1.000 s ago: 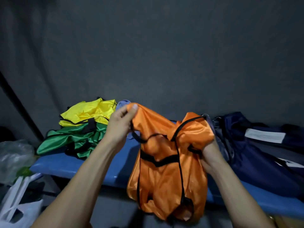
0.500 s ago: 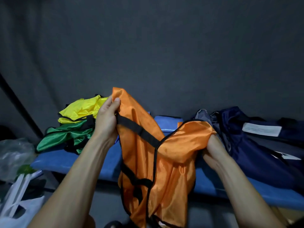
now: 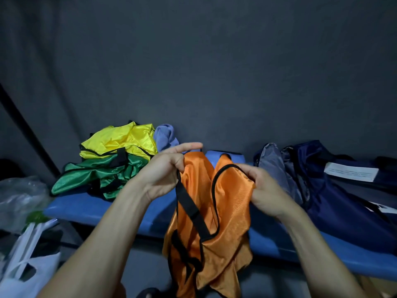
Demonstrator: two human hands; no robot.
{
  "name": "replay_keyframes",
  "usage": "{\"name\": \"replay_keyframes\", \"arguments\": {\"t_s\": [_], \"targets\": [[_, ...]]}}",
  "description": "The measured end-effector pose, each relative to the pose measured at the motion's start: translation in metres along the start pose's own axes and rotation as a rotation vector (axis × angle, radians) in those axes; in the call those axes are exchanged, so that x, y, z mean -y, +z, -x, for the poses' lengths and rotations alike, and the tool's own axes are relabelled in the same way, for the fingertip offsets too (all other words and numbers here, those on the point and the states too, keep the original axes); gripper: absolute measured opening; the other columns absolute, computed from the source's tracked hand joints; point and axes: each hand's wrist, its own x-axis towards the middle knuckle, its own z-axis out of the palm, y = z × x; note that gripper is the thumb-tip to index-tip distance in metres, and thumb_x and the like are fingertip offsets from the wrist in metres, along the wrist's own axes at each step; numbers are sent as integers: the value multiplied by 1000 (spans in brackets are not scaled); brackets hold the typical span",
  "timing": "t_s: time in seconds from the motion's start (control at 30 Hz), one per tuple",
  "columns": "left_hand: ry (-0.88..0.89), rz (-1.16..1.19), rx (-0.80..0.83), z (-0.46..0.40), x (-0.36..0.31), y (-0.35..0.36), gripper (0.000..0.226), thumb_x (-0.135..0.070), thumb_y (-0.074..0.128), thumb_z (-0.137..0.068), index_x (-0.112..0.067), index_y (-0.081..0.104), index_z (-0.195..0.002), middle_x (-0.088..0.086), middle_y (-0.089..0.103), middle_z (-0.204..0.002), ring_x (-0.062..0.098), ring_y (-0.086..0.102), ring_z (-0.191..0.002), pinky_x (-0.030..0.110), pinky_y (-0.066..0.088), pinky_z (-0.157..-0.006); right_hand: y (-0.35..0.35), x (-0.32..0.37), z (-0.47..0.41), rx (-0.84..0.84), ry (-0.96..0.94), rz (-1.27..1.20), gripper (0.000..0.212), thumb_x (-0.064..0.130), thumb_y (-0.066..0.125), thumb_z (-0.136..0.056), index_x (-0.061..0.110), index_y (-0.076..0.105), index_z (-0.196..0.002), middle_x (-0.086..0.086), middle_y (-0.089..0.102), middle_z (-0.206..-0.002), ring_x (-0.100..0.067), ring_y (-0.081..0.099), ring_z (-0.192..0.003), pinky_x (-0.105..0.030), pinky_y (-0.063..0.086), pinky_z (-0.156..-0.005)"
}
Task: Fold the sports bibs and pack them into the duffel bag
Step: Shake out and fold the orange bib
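Hands (image 3: 165,173) (image 3: 263,190) bunching orange bib (image 3: 214,233), hem cropped

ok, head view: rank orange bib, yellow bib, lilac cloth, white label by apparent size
1. orange bib, though it is nearest the camera
2. yellow bib
3. white label on the navy duffel bag and lilac cloth: too alike to rank

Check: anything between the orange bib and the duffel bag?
Nothing visible. Both hands, left hand and right hand, hold the orange bib up over the blue bench; the navy duffel bag lies just right of it, only bare bench between.
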Motion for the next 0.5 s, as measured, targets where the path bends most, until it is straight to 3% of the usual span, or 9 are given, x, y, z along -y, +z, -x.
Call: {"name": "replay_keyframes", "arguments": {"t_s": [0.1, 0.2, 0.23, 0.33, 0.4, 0.43, 0.5], "targets": [[-23, 95, 100, 3, -2, -1, 76, 17, 28, -65, -6, 68, -126, 3, 38, -65, 13, 42, -52, 20, 42, -48, 4, -14, -6, -178, -51, 263, 12, 3, 72, -80, 13, 70, -84, -8, 66, -83, -25, 65, -77, -42, 53, -71], [-22, 135, 157, 2, -1, -1, 71, 13, 34, -61, -10, 78, -112, 4, 44, -66, 13, 47, -54, 20, 46, -50, 7, -28, -12, -387, -147, 727, 25, -2, 71, -75, 21, 71, -85, 11, 57, -100, -18, 54, -96, -38, 44, -86], [-18, 135, 160, 1, 0, -1, 69, 13, 35, -61, -11, 79, -108, 4, 45, -67, 13, 47, -55, 20, 47, -50, 6, -27, -13, -400, -176, 776, 33, -5, 70, -73, 23, 73, -89, 13, 57, -104, -16, 53, -101, -37, 42, -90], [-15, 134, 168, -2, 1, -3, 60, 6, 41, -61, -9, 79, -106, 7, 48, -74, 16, 49, -61, 22, 49, -56, 8, -13, -12, -217, -98, 504, 32, -7, 67, -75, 23, 71, -85, 10, 67, -88, -13, 64, -86, -38, 53, -80], [-53, 191, 168, -5, 1, -2, 46, -3, 52, -67, -8, 79, -103, 8, 57, -78, 17, 56, -64, 24, 52, -59, 8, -7, -14, -87, 0, 280, 14, -3, 65, -82, 11, 67, -80, -5, 67, -76, -20, 64, -70, -42, 52, -71], [-57, 200, 151, -8, 2, -2, 37, -8, 58, -72, -10, 80, -101, 6, 60, -79, 16, 58, -66, 25, 52, -62, 7, -5, -14, -34, 29, 186, 5, 3, 64, -86, 3, 65, -81, -15, 64, -75, -22, 61, -68, -42, 50, -69], [-21, 117, 90, -12, 6, -1, 22, -12, 66, -81, -15, 82, -97, 4, 66, -77, 14, 62, -66, 24, 54, -65, 7, -4, -15, 23, 51, 64, 13, 8, 62, -91, -4, 65, -88, -27, 66, -86, -24, 63, -74, -42, 52, -73]]}}
